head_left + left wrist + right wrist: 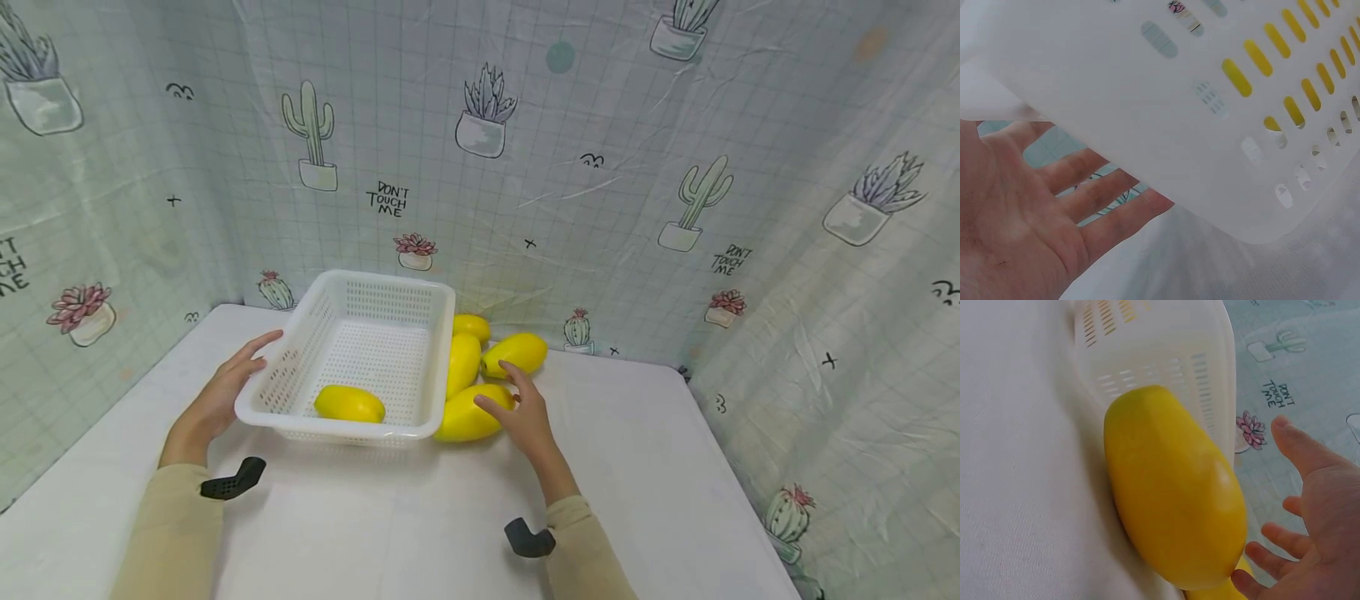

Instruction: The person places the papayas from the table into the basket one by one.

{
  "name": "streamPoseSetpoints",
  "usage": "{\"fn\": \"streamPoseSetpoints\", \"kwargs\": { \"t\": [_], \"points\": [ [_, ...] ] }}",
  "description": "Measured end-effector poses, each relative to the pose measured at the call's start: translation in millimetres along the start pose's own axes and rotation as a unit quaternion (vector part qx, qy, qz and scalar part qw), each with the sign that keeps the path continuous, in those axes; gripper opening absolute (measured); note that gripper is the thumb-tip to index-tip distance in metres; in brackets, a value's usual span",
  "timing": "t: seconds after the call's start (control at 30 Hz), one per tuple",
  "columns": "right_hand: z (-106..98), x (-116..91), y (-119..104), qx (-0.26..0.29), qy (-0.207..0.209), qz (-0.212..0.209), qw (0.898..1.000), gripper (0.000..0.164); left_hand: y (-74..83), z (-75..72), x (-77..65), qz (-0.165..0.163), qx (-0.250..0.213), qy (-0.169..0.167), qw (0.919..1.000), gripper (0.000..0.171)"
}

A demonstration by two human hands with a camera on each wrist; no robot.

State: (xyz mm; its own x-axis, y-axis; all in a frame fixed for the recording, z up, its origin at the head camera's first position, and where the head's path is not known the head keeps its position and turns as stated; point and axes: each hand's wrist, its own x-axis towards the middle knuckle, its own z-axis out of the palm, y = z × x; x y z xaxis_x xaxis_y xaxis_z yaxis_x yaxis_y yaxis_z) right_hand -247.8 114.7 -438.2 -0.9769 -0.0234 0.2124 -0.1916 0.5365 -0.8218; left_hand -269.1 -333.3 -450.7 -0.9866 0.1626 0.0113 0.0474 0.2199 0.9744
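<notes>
The nearest yellow papaya-shaped fruit (468, 417) is lying on the table (442, 517), just left of your right hand's fingers. Your right hand (529, 417) is hovering at its right end, thumb and fingers standing apart and clamping nothing; the right wrist view is showing the little fingertip at the fruit's edge, but you cannot tell from it whether they are touching. Beyond these fingertips, a second yellow fruit (519, 353) is lying with its near end just past your index finger. Farther off and to the left of them, a third yellow fruit (463, 367) and a fourth yellow fruit (472, 326) are lying beside the white plastic basket (367, 346). Your left hand (225, 396) is reaching along the basket's left side, its fingers extending, standing apart and gripping nothing. Inside the basket, to the right of these fingers, one more yellow fruit (349, 404) is resting near the front wall. Past both hands' fingers, a cactus-print curtain (480, 208) is hanging behind the table.
</notes>
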Motion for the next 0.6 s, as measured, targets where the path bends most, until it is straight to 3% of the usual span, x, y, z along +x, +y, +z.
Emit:
{"fn": "streamPoseSetpoints", "kwargs": {
  "t": [0.6],
  "points": [
    [2.4,-1.2,7.2,0.004,-0.002,0.023,1.000,0.073,1.4,2.0,-0.8,0.002,0.000,0.000,1.0000,0.054]
  ]
}}
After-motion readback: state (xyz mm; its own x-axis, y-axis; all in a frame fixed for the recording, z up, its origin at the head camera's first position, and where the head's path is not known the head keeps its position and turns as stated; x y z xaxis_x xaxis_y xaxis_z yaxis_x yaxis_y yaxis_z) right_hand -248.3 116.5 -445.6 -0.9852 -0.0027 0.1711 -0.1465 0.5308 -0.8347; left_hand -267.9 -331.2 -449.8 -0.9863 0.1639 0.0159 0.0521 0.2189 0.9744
